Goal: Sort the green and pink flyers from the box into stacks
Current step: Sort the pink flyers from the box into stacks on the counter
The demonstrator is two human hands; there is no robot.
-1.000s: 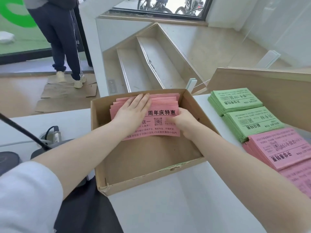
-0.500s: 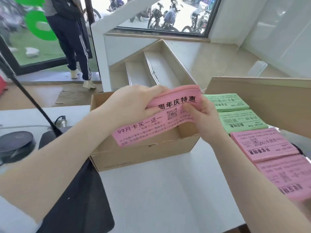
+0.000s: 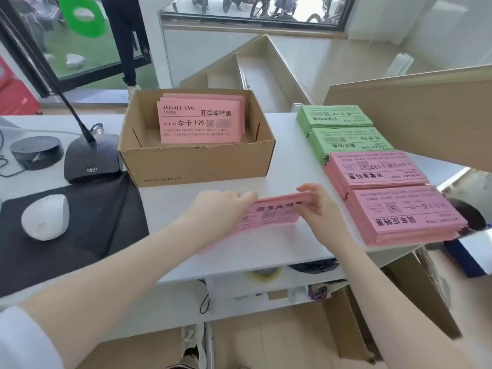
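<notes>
— Head view: both hands hold a pink bundle point(image 3: 269, 213) low over the worktop point(image 3: 266, 251), near side of the box point(image 3: 197, 161).
— Which grips where?
— Left hand point(image 3: 221, 209) curls round its left end, right hand point(image 3: 316, 206) pinches the right end.
— And the rest?
— More pink flyers point(image 3: 199, 121) lie in the box; green stacks point(image 3: 343, 129) and pink stacks point(image 3: 394, 195) sit right.

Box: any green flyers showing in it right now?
No, the box shows only pink flyers; the green stacks sit on the table to its right.
</notes>
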